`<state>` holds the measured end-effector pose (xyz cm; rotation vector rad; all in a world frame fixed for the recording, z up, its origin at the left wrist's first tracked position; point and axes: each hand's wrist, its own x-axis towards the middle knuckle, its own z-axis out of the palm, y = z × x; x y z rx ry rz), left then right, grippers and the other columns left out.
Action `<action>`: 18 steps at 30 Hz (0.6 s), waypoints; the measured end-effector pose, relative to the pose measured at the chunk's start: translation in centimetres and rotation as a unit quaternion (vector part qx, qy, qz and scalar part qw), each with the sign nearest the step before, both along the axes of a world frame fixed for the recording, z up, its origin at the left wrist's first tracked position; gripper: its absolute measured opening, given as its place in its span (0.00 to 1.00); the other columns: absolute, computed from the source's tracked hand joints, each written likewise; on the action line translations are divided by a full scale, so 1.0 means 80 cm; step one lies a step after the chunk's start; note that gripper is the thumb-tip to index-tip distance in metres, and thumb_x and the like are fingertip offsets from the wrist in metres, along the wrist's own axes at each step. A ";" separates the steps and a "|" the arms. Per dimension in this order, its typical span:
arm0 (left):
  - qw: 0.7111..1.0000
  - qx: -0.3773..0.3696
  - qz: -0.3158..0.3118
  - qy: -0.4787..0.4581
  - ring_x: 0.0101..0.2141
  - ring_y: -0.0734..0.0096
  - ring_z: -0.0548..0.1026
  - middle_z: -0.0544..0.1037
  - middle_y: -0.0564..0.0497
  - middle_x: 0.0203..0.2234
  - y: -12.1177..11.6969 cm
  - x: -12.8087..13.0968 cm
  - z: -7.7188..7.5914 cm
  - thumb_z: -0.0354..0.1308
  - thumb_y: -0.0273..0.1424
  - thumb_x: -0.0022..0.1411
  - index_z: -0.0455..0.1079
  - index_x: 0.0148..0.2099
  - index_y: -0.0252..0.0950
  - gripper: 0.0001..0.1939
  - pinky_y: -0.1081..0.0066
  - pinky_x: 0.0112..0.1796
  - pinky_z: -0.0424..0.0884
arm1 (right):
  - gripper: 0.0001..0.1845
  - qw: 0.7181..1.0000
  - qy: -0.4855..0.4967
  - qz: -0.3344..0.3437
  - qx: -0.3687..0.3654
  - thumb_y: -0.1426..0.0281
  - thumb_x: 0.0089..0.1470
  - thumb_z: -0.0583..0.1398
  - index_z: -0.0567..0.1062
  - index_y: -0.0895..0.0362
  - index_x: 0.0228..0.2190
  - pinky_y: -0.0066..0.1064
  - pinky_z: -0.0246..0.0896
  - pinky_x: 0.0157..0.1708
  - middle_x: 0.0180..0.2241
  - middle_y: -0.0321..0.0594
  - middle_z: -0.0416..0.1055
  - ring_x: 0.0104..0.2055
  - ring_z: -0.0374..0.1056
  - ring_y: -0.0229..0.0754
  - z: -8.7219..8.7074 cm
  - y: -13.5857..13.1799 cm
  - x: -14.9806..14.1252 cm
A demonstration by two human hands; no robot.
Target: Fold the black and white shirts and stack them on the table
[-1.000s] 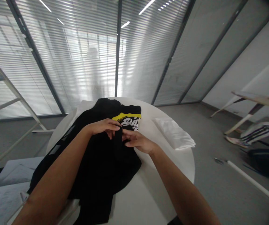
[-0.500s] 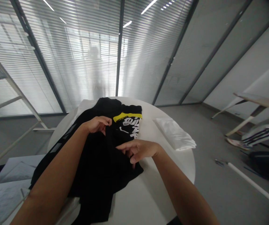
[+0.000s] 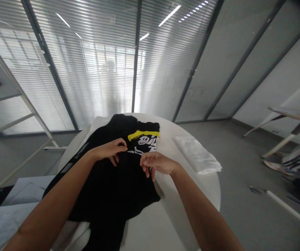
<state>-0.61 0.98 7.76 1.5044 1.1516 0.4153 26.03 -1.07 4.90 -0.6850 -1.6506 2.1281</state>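
A black garment (image 3: 108,195) with a yellow stripe (image 3: 147,133) and white lettering (image 3: 148,140) lies spread over a round white table (image 3: 144,230). Over its middle is my left hand (image 3: 112,150), thumb and forefinger apart at the lower edge of the print. My right hand (image 3: 159,164) is by the garment's right edge, its fingers loosely bent and partly spread. I see no cloth lifted in either hand; whether the right fingertips touch the fabric is hard to tell. A folded white cloth (image 3: 198,155) lies at the table's right side.
Sheets of paper (image 3: 27,191) sit at the lower left beside a white metal frame (image 3: 38,122). Glass panels with blinds (image 3: 108,69) stand behind the table. On the right floor are a white pole (image 3: 288,207) and a wooden-topped table (image 3: 296,113).
The dark fold that my left hand was pinching has been let go and lies flatter. My right hand has moved up, and its pointing forefinger has bent. The view has shifted slightly.
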 end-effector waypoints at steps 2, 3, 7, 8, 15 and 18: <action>1.000 0.019 -0.007 0.018 0.22 0.71 0.73 0.67 0.59 0.24 -0.020 0.003 0.001 0.59 0.42 0.56 0.56 0.55 0.40 0.28 0.67 0.24 0.75 | 0.15 0.991 -0.003 -0.131 0.021 0.61 0.49 0.65 0.71 0.58 0.33 0.21 0.58 0.14 0.23 0.31 0.67 0.20 0.67 0.34 -0.005 0.008 -0.003; 0.999 0.028 -0.013 0.012 0.23 0.72 0.73 0.67 0.59 0.24 -0.031 0.005 0.001 0.60 0.41 0.56 0.55 0.57 0.40 0.29 0.69 0.25 0.74 | 0.13 0.981 -0.014 -0.192 0.033 0.62 0.49 0.64 0.70 0.57 0.32 0.20 0.55 0.13 0.21 0.30 0.66 0.19 0.65 0.33 -0.009 0.012 -0.004; 0.997 0.047 0.009 -0.066 0.28 0.77 0.71 0.69 0.57 0.31 -0.068 0.017 -0.001 0.59 0.36 0.57 0.57 0.55 0.42 0.25 0.75 0.29 0.71 | 0.06 0.916 -0.165 -0.351 0.099 0.67 0.50 0.59 0.69 0.56 0.29 0.22 0.52 0.14 0.18 0.30 0.65 0.17 0.62 0.33 -0.028 0.030 -0.005; 0.995 0.042 0.030 -0.085 0.29 0.77 0.71 0.70 0.56 0.32 -0.075 0.020 -0.003 0.58 0.35 0.57 0.58 0.55 0.42 0.24 0.76 0.29 0.70 | 0.05 0.896 -0.216 -0.369 0.119 0.67 0.50 0.58 0.70 0.56 0.29 0.23 0.53 0.16 0.17 0.31 0.65 0.17 0.62 0.33 -0.034 0.034 -0.003; 0.960 0.069 0.249 -0.110 0.22 0.79 0.67 0.68 0.57 0.27 -0.096 0.019 -0.011 0.54 0.36 0.57 0.62 0.51 0.40 0.18 0.78 0.22 0.63 | 0.08 0.809 -0.407 -0.360 0.226 0.70 0.51 0.55 0.74 0.57 0.30 0.28 0.61 0.26 0.21 0.39 0.73 0.20 0.68 0.37 -0.056 0.043 0.010; 0.968 0.065 0.240 -0.045 0.18 0.80 0.64 0.69 0.57 0.27 -0.103 0.003 -0.009 0.53 0.37 0.57 0.62 0.50 0.41 0.18 0.79 0.18 0.59 | 0.10 0.802 -0.424 -0.363 0.211 0.67 0.54 0.55 0.75 0.57 0.35 0.29 0.61 0.26 0.22 0.39 0.73 0.19 0.68 0.38 -0.053 0.042 0.009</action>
